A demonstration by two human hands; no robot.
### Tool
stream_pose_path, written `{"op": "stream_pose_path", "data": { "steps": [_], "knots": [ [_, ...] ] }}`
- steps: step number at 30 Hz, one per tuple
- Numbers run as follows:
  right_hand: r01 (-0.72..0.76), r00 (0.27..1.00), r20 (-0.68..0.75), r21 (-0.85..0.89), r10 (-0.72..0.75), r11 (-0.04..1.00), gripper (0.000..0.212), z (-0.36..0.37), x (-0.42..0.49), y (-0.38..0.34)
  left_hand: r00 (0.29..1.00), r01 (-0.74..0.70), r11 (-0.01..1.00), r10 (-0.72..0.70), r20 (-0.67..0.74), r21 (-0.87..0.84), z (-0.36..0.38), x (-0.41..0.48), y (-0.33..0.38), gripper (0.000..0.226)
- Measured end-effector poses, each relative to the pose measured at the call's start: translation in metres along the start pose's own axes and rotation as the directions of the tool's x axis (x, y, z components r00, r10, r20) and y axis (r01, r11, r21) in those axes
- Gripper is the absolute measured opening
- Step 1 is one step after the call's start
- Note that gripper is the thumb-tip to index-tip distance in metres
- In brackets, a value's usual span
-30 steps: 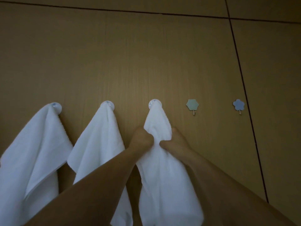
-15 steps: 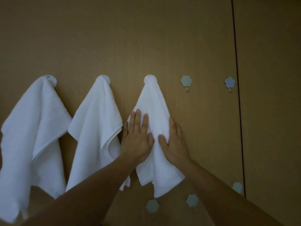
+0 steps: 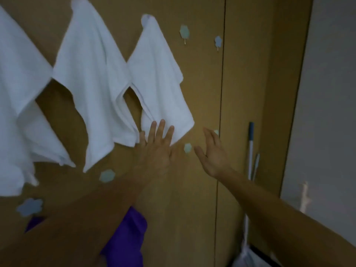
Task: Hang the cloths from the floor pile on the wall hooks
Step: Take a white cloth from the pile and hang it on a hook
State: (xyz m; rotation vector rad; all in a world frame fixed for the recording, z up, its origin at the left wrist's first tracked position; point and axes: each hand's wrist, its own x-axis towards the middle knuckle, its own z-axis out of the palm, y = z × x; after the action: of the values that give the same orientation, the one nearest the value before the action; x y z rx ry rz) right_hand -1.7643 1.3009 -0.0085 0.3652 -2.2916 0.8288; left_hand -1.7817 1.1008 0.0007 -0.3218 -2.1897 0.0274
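1. Far-left white towelling cloth [image 3: 17,89] hangs on the brown wood-panel wall [image 3: 202,83], its top cut off by the frame. Below it is a pale blue flower-shaped hook [image 3: 29,207], bare.
2. Middle white towelling cloth [image 3: 90,74] hangs by one corner. Its side tips meet both neighbours in view.
3. Under it is a pale green hexagon hook [image 3: 107,175], bare. Lower down, purple fabric [image 3: 127,234] sits partly behind the left forearm.
4. Third white towelling cloth [image 3: 161,79] hangs from a round white hook [image 3: 145,17].
5. Left hand [image 3: 158,151] has straight, spread fingers, with the tips over the third cloth's lower corner. It grips nothing. The frame is too blurred to tell whether it presses.
6. Upper pale green hook [image 3: 184,31] and upper blue flower hook [image 3: 218,41] are right of the third cloth, both bare. A small pale green hook [image 3: 187,147] sits between the hands.
7. Right hand [image 3: 213,153] has straight, relaxed fingers and holds nothing. It is off the cloth and near the wall; contact with the wall is unclear.
8. A white pole with a dark blue grip [image 3: 250,147] leans at the panel edge, with a grey wall [image 3: 327,93] beyond it.
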Motion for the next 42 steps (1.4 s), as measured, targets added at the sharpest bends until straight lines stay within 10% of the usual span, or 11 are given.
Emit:
{"op": "stream_pose_path", "data": {
  "steps": [10, 27, 37, 42],
  "knots": [
    [-0.422, 0.887, 0.067, -0.285, 0.458, 0.86, 0.055, -0.08, -0.261, 0.063, 0.814, -0.063, 0.891, 0.306, 0.493, -0.45, 0.005, -0.162, 0.17, 0.071],
    [-0.866, 0.311, 0.111, -0.375, 0.944, 0.33, 0.049, -0.219, -0.727, 0.137, 0.241, -0.143, 0.723, 0.687, 0.685, -0.676, -0.053, -0.526, 0.489, 0.068],
    [-0.903, -0.052, 0.316, -0.42, 0.947, 0.09, 0.054, -0.081, -0.973, 0.187, -0.004, -0.071, 0.747, 0.662, 0.749, -0.661, 0.033, -0.79, 0.521, 0.064],
    [-0.891, -0.103, 0.34, -0.45, 0.935, 0.066, 0.047, 0.029, -1.083, 0.229, -0.049, 0.014, 0.766, 0.642, 0.765, -0.642, 0.096, -0.923, 0.516, 0.062]
  ]
}}
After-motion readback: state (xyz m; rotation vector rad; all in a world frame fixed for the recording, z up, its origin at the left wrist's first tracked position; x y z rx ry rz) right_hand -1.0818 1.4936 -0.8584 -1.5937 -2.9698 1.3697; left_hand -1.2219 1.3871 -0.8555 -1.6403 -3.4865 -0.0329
